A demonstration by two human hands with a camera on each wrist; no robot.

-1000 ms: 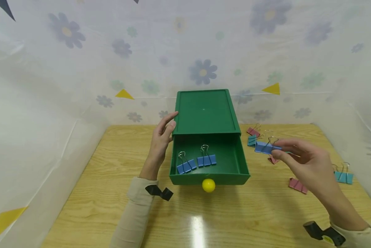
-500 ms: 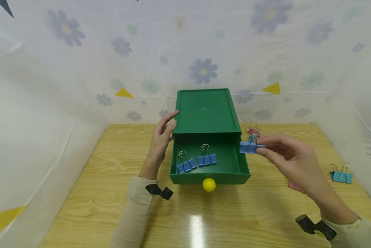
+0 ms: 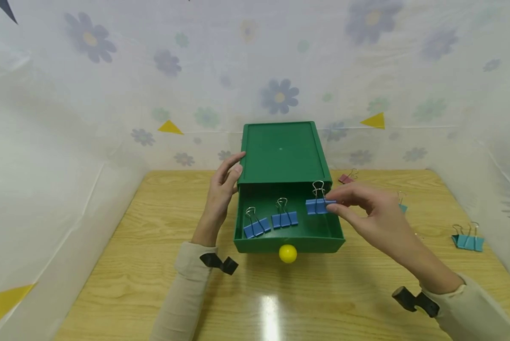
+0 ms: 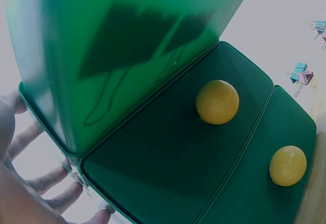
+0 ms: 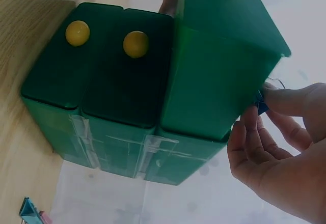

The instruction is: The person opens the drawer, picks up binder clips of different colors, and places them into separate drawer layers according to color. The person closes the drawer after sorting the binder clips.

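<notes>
My right hand [image 3: 374, 213] pinches a blue binder clip [image 3: 316, 207] between thumb and fingers, over the right part of a pulled-out green drawer [image 3: 259, 246]. The clip's wire handles point up. Inside the drawer lie two more blue binder clips, one at the left [image 3: 257, 228] and one near the middle [image 3: 285, 219]. My left hand [image 3: 221, 189] touches the left side of the green drawer unit [image 3: 280, 149] with fingers extended. In the left wrist view, two clips show as dark shadows through the drawer's bottom [image 4: 132, 76].
Below the pulled-out drawer, two lower drawers with yellow knobs [image 4: 288, 165] are closed. To the right on the wooden table [image 3: 152, 265] lie a teal binder clip [image 3: 468, 242] and a pink binder clip [image 3: 346, 178]; others are partly hidden behind my right hand. Patterned sheeting surrounds the table.
My right hand has carried the blue binder clip leftward, from above the table at the right to over the drawer. My left hand and the drawer have stayed put.
</notes>
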